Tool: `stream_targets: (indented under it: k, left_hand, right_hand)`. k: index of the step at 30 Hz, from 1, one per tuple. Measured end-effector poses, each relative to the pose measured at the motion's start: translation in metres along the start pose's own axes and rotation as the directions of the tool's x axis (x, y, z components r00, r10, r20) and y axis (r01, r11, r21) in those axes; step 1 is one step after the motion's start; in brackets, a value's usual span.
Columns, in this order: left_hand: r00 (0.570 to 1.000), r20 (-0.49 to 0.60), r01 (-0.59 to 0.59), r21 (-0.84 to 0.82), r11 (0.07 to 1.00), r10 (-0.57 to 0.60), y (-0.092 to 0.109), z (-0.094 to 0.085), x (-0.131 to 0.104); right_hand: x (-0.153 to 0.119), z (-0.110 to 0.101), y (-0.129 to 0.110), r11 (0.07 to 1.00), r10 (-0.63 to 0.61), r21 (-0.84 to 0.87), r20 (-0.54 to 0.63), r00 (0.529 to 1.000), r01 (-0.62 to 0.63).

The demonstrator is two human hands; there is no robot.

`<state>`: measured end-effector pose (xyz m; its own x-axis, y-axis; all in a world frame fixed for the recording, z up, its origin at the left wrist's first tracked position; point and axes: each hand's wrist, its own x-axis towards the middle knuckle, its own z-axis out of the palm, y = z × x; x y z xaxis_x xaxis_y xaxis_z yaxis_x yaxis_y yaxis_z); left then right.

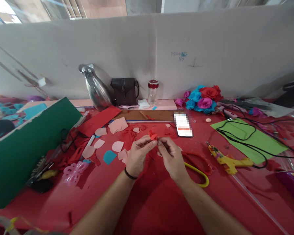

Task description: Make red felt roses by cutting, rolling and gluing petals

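Green paper [271, 145] under black cord [255, 129]

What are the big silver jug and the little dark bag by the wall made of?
The jug looks like polished metal, because its silvery sides shine with bright streaks. The bag seems to be smooth leather, or maybe imitation leather: it has a dark brown, softly dull flap, but I can't tell which from here.

At the right edge, a purple object [292, 184] is cut off. Blocky squares blur the phone screen [183, 125], upper right of center. The hands [140, 156] hide part of the red paper piece [153, 135]. Handwriting [180, 55] at upper right is too faint to read fully.
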<state>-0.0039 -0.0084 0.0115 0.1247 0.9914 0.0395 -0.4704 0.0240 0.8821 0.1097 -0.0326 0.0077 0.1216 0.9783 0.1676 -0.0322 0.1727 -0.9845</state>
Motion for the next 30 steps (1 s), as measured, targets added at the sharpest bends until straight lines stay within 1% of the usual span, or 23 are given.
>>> stream_targets:
  k: [2,4,7,8,10,12,14,18,20,24,26,30]
  left_hand:
    - [0.999,0.023,-0.049,0.048,0.998,0.048,0.001,-0.001,0.001]
    - [0.993,0.056,-0.113,0.110,0.987,0.107,0.002,-0.002,0.001]
    - [0.972,0.120,-0.224,0.242,0.944,0.200,0.005,-0.005,0.001]
    - [0.965,0.151,-0.250,0.291,0.923,0.214,0.006,-0.006,0.001]
    - [0.953,0.214,-0.282,0.371,0.885,0.214,0.007,-0.009,0.001]
    - [0.943,0.267,-0.301,0.430,0.851,0.198,0.009,-0.011,0.002]
    - [0.929,0.314,-0.331,0.471,0.818,0.196,0.010,-0.012,0.004]
    - [0.893,0.406,-0.394,0.491,0.777,0.196,0.012,-0.012,0.006]
    - [0.886,0.424,-0.397,0.491,0.775,0.185,0.013,-0.012,0.006]
    - [0.884,0.449,-0.366,0.493,0.789,0.130,0.015,-0.012,0.008]
    - [0.882,0.454,-0.367,0.496,0.787,0.125,0.017,-0.012,0.009]
    - [0.879,0.463,-0.366,0.504,0.782,0.113,0.020,-0.011,0.010]
  right_hand:
    - [-0.001,0.000,0.000,1.000,-0.011,-0.016,0.006,1.000,0.011]
    - [-0.001,-0.002,-0.001,1.000,-0.005,0.005,0.017,1.000,0.005]
    - [0.000,-0.008,-0.003,0.992,0.011,0.127,-0.008,1.000,-0.010]
    - [0.000,-0.010,-0.004,0.984,0.037,0.177,-0.013,0.999,-0.034]
    - [0.002,-0.014,-0.006,0.957,0.133,0.260,0.012,0.991,-0.131]
    - [0.004,-0.018,-0.010,0.921,0.221,0.316,0.063,0.973,-0.229]
    - [0.006,-0.020,-0.013,0.888,0.247,0.372,0.107,0.963,-0.269]
    - [0.009,-0.021,-0.019,0.841,0.244,0.460,0.146,0.959,-0.285]
    - [0.010,-0.023,-0.020,0.846,0.247,0.446,0.159,0.956,-0.293]
    - [0.011,-0.029,-0.022,0.885,0.255,0.335,0.236,0.938,-0.325]
    - [0.011,-0.032,-0.024,0.897,0.256,0.290,0.271,0.928,-0.333]
    - [0.012,-0.034,-0.027,0.922,0.235,0.242,0.264,0.935,-0.301]
